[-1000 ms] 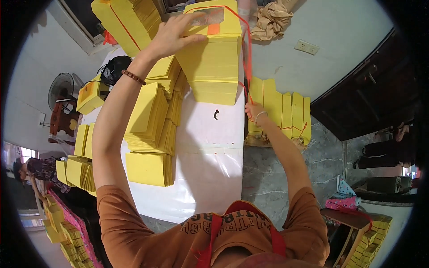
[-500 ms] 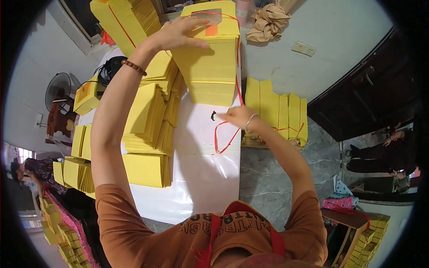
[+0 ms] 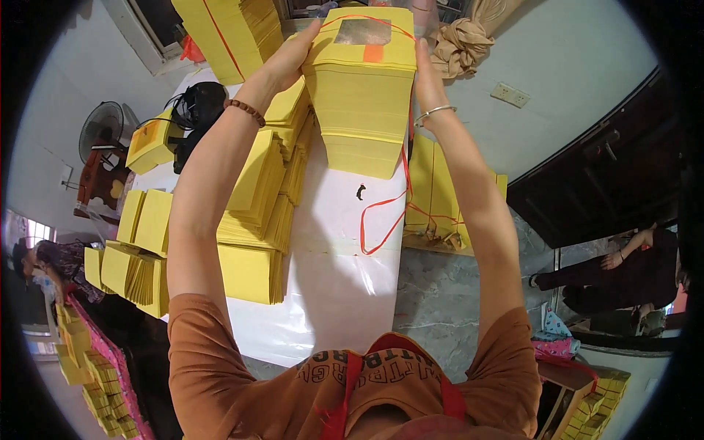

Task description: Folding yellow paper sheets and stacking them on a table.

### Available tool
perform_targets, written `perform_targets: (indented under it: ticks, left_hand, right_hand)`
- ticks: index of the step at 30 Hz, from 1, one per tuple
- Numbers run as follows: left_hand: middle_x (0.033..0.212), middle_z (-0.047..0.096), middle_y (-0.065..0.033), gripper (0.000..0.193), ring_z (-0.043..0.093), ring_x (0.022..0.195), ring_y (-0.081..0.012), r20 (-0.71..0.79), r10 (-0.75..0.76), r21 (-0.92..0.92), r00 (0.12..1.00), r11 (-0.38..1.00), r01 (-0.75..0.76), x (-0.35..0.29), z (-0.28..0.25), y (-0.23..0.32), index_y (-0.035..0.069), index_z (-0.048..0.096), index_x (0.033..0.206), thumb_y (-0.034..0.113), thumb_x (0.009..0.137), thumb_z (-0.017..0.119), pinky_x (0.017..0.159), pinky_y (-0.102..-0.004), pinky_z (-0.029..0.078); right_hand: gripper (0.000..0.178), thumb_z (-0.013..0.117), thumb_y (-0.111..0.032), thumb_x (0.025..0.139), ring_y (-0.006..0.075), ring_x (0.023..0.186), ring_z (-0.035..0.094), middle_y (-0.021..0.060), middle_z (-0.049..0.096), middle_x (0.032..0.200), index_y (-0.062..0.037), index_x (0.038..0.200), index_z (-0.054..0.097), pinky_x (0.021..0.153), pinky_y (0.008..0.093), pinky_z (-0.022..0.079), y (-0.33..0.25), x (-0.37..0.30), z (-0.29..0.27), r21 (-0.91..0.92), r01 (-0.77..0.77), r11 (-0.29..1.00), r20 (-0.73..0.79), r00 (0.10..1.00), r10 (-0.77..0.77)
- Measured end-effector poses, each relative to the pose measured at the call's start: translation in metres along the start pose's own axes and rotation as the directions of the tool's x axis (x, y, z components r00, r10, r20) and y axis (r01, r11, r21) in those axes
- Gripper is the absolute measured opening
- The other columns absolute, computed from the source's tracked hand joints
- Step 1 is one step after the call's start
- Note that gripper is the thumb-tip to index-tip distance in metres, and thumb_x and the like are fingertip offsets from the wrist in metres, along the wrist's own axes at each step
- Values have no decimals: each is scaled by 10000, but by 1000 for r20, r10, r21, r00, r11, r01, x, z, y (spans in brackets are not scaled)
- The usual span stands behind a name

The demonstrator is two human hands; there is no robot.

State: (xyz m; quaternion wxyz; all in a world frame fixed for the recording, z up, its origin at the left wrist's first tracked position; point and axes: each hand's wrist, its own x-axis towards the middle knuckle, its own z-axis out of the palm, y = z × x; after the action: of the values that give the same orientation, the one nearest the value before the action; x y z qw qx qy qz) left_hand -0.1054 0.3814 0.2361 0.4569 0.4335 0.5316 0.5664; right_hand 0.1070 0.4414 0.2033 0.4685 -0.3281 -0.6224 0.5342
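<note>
A thick stack of yellow paper sheets [image 3: 364, 95] stands at the far end of the white table [image 3: 330, 293]. My left hand [image 3: 290, 55] presses flat against its left side and my right hand [image 3: 425, 70] against its right side. A red string [image 3: 385, 213] runs over the top of the stack, down its right side, and lies in loose loops on the table. The top sheet has a silver square and an orange patch.
Several more yellow paper stacks [image 3: 257, 213] lie along the left of the table, others [image 3: 440, 191] beside its right edge. A black bag [image 3: 198, 110] and a fan [image 3: 103, 128] sit far left. Another person [image 3: 623, 271] is at the right.
My right hand has left the red string near the table's middle and risen to the right side of the stack. The string has dropped in loops onto the table.
</note>
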Motion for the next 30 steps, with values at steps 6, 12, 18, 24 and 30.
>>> perform_targets:
  ticks: [6,12,18,24,30]
  left_hand:
    - [1242,508,-46,590,470,1121,-159,-1,12,-27,1000,1000,-12,-4,1,4,68,456,1257,532,907,351,954,-326,347]
    - [1211,530,-78,607,498,1077,-184,-243,142,135,960,985,-111,4,3,-7,47,382,1308,434,861,518,912,-327,380]
    - [1001,586,-89,411,574,839,-224,1,713,793,701,427,-435,-9,-10,5,50,505,1159,251,810,586,721,-357,456]
    - [995,583,-75,396,499,994,-217,530,597,783,603,-72,-618,-34,-2,15,87,560,1093,334,790,626,853,-346,359]
    - [1129,558,-113,533,481,1064,-225,477,558,760,679,126,-637,-16,-17,12,88,551,1161,404,747,666,911,-329,353]
  right_hand:
    - [714,308,-602,885,168,1198,409,82,390,1350,-53,1339,353,987,276,308,-32,-28,21,266,-142,953,150,983,104]
    - [641,418,-438,893,211,1291,274,121,284,1409,-11,1354,290,1038,290,219,-19,-20,8,64,131,989,55,989,-135]
    - [496,553,-290,853,232,1292,291,142,348,1375,-19,1254,446,1037,301,233,6,-4,-17,21,347,938,60,936,-347]
    - [308,599,-268,813,260,1226,393,127,467,1285,-80,1056,612,1004,327,302,0,-3,-27,-196,538,820,138,843,-520]
    - [336,589,-314,812,271,1215,402,124,478,1276,-90,1062,611,997,353,318,-6,-6,-21,-471,633,614,307,771,-558]
